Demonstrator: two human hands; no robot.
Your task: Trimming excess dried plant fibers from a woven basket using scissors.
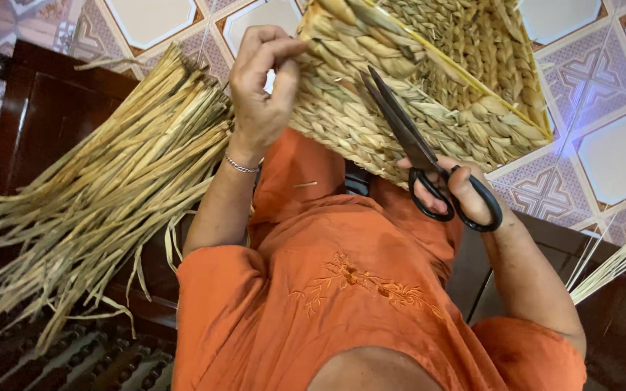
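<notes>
Sitting in an orange garment (342, 289) at lower centre, a person grips black scissors (429, 163), right hand (465, 190) fingers through the handles, blades nearly closed against a woven straw basket (429, 80) at upper centre. The left hand (261, 87) pinches its rim. Loose straw bundle (103, 188) lies left.

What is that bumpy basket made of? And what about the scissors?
The basket looks like dried grass or reed twisted into ropes: tan, matte and fibrous, like the loose bundle of stalks beside it. The scissors in the right hand look like dark, dull metal blades with black loops, maybe plastic or painted metal.
</notes>
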